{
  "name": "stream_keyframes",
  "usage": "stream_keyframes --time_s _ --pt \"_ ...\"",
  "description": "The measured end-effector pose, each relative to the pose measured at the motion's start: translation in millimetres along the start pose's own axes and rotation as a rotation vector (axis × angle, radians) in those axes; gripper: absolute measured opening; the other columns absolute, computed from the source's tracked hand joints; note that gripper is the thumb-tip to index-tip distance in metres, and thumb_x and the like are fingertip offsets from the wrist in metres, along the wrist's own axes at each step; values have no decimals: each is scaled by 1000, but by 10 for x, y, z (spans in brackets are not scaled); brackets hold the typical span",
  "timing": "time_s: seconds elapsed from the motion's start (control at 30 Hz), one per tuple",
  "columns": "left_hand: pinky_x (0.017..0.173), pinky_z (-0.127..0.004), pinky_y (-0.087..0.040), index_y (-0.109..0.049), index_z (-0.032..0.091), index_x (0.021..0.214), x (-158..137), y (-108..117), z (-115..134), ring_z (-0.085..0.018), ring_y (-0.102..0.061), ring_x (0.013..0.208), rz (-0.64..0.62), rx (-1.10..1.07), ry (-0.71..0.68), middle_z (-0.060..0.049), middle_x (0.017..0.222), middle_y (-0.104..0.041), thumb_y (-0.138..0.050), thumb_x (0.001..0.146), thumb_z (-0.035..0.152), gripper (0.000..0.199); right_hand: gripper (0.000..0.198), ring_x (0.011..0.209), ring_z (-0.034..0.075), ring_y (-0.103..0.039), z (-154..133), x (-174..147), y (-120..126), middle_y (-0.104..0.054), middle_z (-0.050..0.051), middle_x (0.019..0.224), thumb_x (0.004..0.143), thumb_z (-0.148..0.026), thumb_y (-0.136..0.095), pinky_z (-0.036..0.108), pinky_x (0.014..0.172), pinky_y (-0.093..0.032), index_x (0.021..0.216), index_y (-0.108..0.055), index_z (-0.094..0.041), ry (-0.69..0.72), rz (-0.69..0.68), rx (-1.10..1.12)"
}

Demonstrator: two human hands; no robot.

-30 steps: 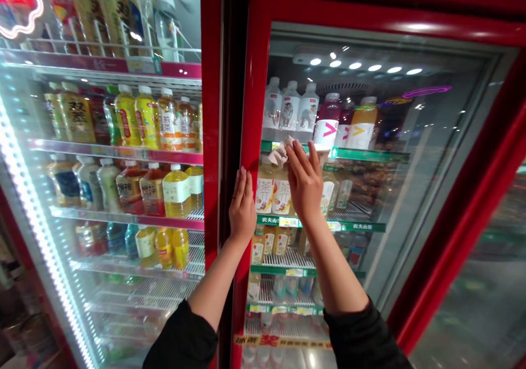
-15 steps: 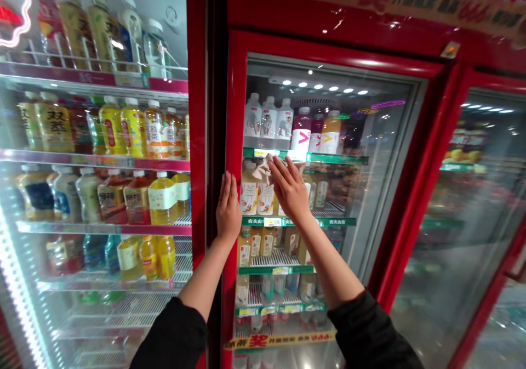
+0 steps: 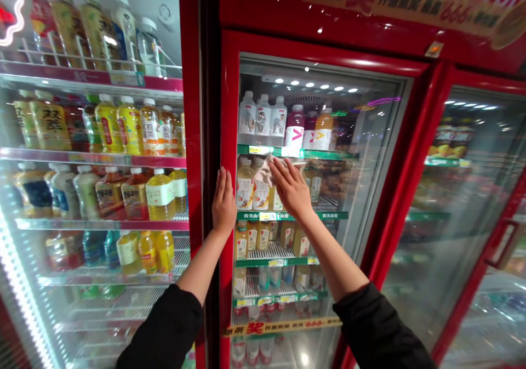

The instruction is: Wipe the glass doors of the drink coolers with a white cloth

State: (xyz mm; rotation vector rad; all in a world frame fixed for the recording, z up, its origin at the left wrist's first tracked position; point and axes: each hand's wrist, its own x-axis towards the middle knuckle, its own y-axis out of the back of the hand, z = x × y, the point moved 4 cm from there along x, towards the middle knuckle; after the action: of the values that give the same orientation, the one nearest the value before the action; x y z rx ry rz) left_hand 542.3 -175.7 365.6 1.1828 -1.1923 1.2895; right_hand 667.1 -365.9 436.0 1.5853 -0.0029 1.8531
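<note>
My right hand lies against the glass door of a red drinks fridge, fingers stretched out together. Under its palm and fingers it presses a crumpled pale cloth to the pane; most of the cloth is covered by the hand. My left hand rests with straight fingers on the red door frame at the pane's left edge and holds nothing. Behind the glass, near the cloth, stand tea bottles with white labels. Above them is a row of white and purple bottles.
To the left, a lit fridge holds several shelves of drink bottles. A dark gap separates it from the red one. On the right is another red-framed glass door with a handle. A printed strip crosses the lower pane.
The view has shifted slightly, so the fridges sit a little further left. My right hand and the cloth have moved slightly right across the glass. My left hand stays on the frame.
</note>
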Motion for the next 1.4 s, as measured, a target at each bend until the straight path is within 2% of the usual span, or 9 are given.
stream_keyframes --time_s 0.17,0.3,0.53,0.7,0.8,0.93,1.07,1.23,1.4 --pt "140 -44 -35 -7 33 181 116 42 83 -21 -28 169 -41 27 -97 -3 185 -25 -37 108 -1 86 64 174 32 -23 109 342 79 -38 0 183 118 -26 -32 61 140 -34 180 -16 -35 -174 118 7" --pt "142 -38 -31 -4 31 181 488 -24 297 -19 -24 170 -38 29 -258 -2 184 -27 -41 109 -1 87 65 174 32 -22 -166 641 -1 -35 -2 183 118 -28 -32 62 140 -34 180 -11 -36 -119 112 37" --pt "142 -41 -34 7 34 179 1137 -242 390 -19 -25 171 -29 55 -342 -3 184 -31 -38 114 5 85 68 172 26 -31 -30 238 2 -41 -6 180 116 -21 -38 54 139 -38 178 -19 -42 61 -3 12" --pt "140 -40 -38 6 34 178 1138 -296 347 -19 -37 167 -77 78 -397 -4 178 -44 -43 114 8 85 63 172 30 -29 433 267 203 -44 -1 179 118 -25 -34 59 139 -37 178 -22 -37 -112 138 -22" --pt "139 -39 -40 2 33 179 1111 -283 362 -19 -40 166 -69 90 -398 -4 176 -47 -46 114 10 84 64 174 32 -22 415 518 214 -38 0 182 118 -28 -31 61 140 -34 179 -12 -35 -206 197 -31" --pt "139 -41 -39 -7 34 179 1120 -283 358 -20 -40 166 -139 62 -372 -2 177 -45 -45 115 14 77 68 175 31 -21 151 664 130 -35 -4 183 118 -25 -30 59 141 -33 179 -4 -38 -101 116 -23" --pt "140 -42 -38 -10 36 179 1126 -284 333 -20 -38 167 -173 42 -350 0 178 -43 -44 115 13 76 68 173 26 -27 194 354 131 -38 -8 181 117 -24 -34 54 141 -35 179 -14 -42 30 7 -29" --pt "139 -42 -40 -8 39 178 1090 -306 334 -20 -41 165 -154 49 -366 1 178 -44 -46 113 10 81 65 172 29 -31 670 52 240 -44 -4 179 117 -26 -35 59 139 -37 178 -21 -40 -102 90 -42" --pt "138 -42 -42 -9 40 178 1068 -312 347 -20 -44 164 -133 59 -386 1 176 -46 -48 112 9 83 69 175 31 -21 685 351 224 -34 -2 184 116 -25 -33 62 141 -31 180 -12 -37 -200 179 -26"
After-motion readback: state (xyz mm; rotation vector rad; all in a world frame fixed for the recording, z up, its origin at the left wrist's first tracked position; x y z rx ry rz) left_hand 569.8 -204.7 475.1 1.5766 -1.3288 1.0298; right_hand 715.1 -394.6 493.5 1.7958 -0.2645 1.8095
